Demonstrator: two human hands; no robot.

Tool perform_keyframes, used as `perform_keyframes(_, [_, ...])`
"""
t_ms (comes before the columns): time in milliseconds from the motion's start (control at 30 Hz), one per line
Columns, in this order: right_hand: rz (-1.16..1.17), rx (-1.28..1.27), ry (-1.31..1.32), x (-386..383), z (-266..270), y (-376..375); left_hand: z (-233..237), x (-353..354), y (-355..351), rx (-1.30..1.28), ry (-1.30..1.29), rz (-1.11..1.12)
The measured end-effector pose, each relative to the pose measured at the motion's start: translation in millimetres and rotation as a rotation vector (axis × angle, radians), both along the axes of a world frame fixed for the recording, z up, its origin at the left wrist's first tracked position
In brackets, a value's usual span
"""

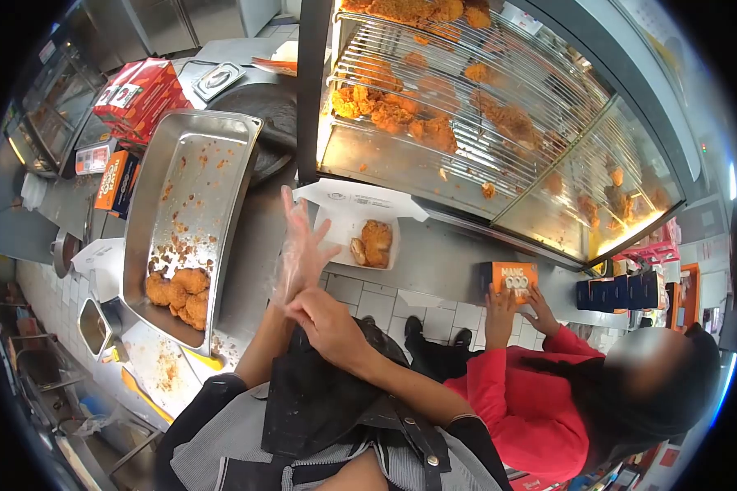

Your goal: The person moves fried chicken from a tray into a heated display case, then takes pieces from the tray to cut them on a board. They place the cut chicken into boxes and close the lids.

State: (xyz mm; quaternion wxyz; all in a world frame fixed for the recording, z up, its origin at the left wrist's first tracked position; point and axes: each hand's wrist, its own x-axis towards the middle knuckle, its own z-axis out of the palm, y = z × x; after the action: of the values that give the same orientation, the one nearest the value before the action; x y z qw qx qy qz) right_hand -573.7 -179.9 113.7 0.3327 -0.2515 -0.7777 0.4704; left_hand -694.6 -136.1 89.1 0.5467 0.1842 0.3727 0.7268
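Note:
My left hand [301, 250] wears a clear plastic glove [289, 277], its fingers spread and holding nothing. At that wrist, my right hand [329, 326] is bare and closed on the glove's cuff. Just right of the gloved fingers is an open white cardboard box [348, 217] with pieces of fried chicken [376, 243] inside. Left of my hands lies a long metal pan [246, 155], with several breaded pieces [180, 293] at its near end and crumbs scattered over its bottom.
A lit glass cabinet [499, 204] with fried chicken on wire racks stands ahead. To my right, a person in red [540, 401] holds an orange box [508, 278]. Red boxes [143, 98] are stacked behind the pan. Yellow-handled tongs [145, 394] lie at lower left.

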Motion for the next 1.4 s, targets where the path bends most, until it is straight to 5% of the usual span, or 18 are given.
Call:
perform_keyframes(100, [0.098, -0.129, -0.101, 18, 19, 14, -8, -21, 1, -0.255, -0.027, 0.119])
perform_keyframes(167, [-0.06, -0.126, -0.17, 39, 20, 46, -47, -40, 21, -0.082, 0.609, 0.329])
perform_keyframes(200, [-0.239, -0.11, -0.126, 53, 9, 67, -37, -45, 30, -0.081, 0.61, 0.325])
perform_keyframes(267, [-0.63, 0.262, -0.274, 71, -11, 125, -13, -51, 45, -0.063, 1.769, 0.401])
perform_keyframes(300, [-0.787, 0.577, -0.361, 74, -22, 142, -19, -48, 55, -0.053, 1.807, 0.421])
perform_keyframes(400, [-0.7, 0.639, -0.322, 78, -58, 157, -43, -52, 60, -0.192, 2.049, 0.227])
perform_keyframes(467, [-0.674, 0.602, -0.276, 89, -99, 149, -68, -48, 43, -0.189, 2.085, 0.164])
perform_keyframes(533, [-0.573, 0.203, -0.172, 98, -150, 126, -113, -38, 22, -0.257, 1.815, 0.076])
perform_keyframes(567, [-0.584, 0.204, -0.177, 100, -161, 116, -114, -31, 13, -0.245, 1.811, 0.067])
perform_keyframes(633, [-0.47, -0.243, -0.45, 97, -172, 102, -111, -17, 5, -0.45, 1.451, -0.142])
perform_keyframes(733, [-0.477, -0.053, -0.059, 79, -169, 100, -112, -18, 4, -0.091, 1.355, -0.091])
perform_keyframes(767, [-0.514, -0.153, -0.131, 74, -137, 100, -111, -16, 8, 0.086, 1.368, 0.015])
perform_keyframes(900, [-0.408, -0.145, -0.347, 83, -109, 128, -118, -41, 27, -0.016, 1.378, -0.122])
perform_keyframes(1000, [-0.392, -0.26, -0.423, 82, -90, 133, -59, -42, 36, -0.242, 1.263, -0.35])
perform_keyframes(1100, [-0.419, -0.275, -0.401, 81, -104, 122, -80, -46, 37, 0.041, 1.271, -0.19])
perform_keyframes(1233, [-0.322, -0.159, -0.394, 88, -118, 110, -77, -50, 33, 0.047, 1.235, -0.217])
perform_keyframes(1300, [-0.299, -0.045, -0.385, 94, -119, 110, -43, -45, 33, -0.493, 1.461, -0.832])
perform_keyframes(1400, [-0.18, 0.024, -0.593, 103, -120, 117, -66, -32, 17, -0.393, 1.726, -0.732])
